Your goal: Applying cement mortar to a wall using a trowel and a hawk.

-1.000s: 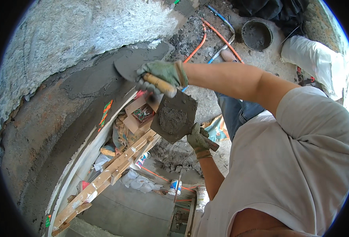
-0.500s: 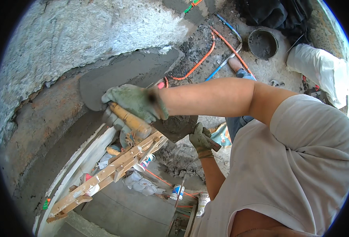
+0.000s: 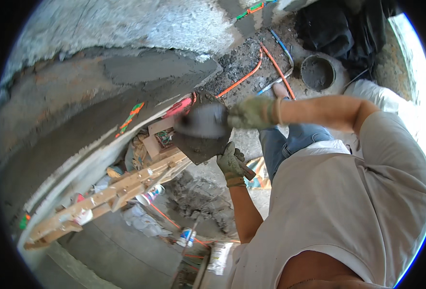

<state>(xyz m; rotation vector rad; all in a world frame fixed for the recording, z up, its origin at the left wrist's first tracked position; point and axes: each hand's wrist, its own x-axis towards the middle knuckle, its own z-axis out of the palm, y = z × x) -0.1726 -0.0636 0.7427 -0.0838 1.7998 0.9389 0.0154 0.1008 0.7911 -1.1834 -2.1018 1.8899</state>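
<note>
My left hand (image 3: 232,164), in a green glove, grips the wooden handle of a square mortar hawk (image 3: 198,149) held level with its dark, mortar-covered board up. My right hand (image 3: 249,113), gloved and motion-blurred, grips a trowel (image 3: 203,120), whose blurred blade is over the hawk's board; whether it touches the mortar I cannot tell. Up and left runs a ledge with wet grey mortar (image 3: 155,67) below a rough whitish wall (image 3: 126,24).
Below the ledge are an open cardboard box (image 3: 152,142), wooden planks (image 3: 121,190) and small buckets (image 3: 186,236). Orange and blue pipes (image 3: 242,77), a round bucket of grey mix (image 3: 317,73), black sheeting (image 3: 338,26) and white sacks (image 3: 372,91) lie farther up.
My right hand and trowel first swept down-left along the ledge, then came back rightward over the hawk. My left hand and hawk have shifted slightly left.
</note>
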